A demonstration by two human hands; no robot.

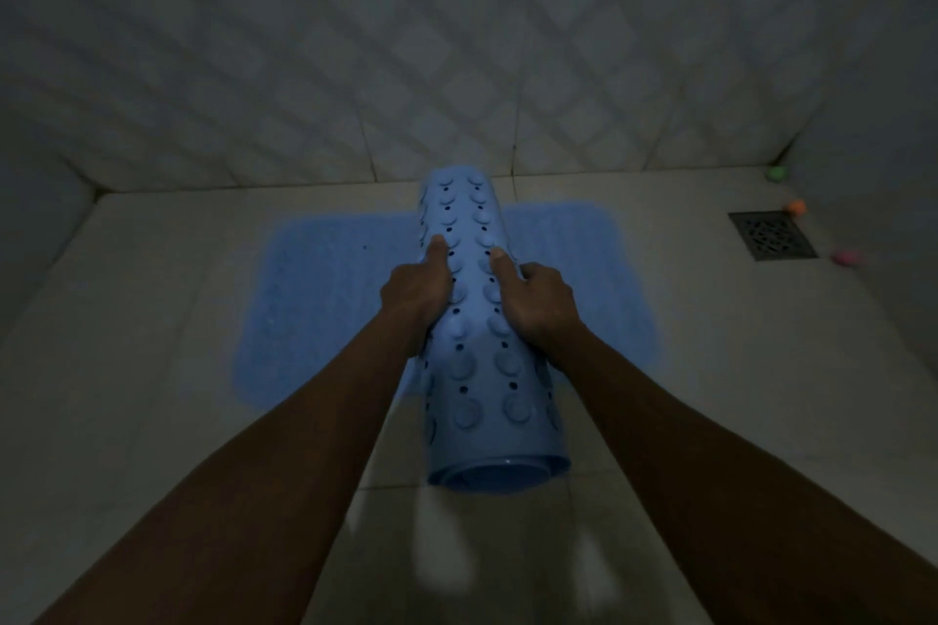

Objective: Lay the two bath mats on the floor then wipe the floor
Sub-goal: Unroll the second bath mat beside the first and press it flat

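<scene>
A blue bath mat (325, 299) lies flat on the tiled floor near the back wall. Above it I hold a second blue mat, rolled into a tube (487, 371) with suction cups and small holes on its outside. The roll points away from me, its open end nearest me. My left hand (419, 289) grips the roll's left side and my right hand (538, 299) grips its right side, both thumbs on top. The roll hides the middle of the flat mat.
A square metal floor drain (771, 235) sits at the right. Small objects lie near the right wall: green (776, 173), orange (796, 207) and pink (846, 257). Tiled walls close the back and both sides. The room is dim.
</scene>
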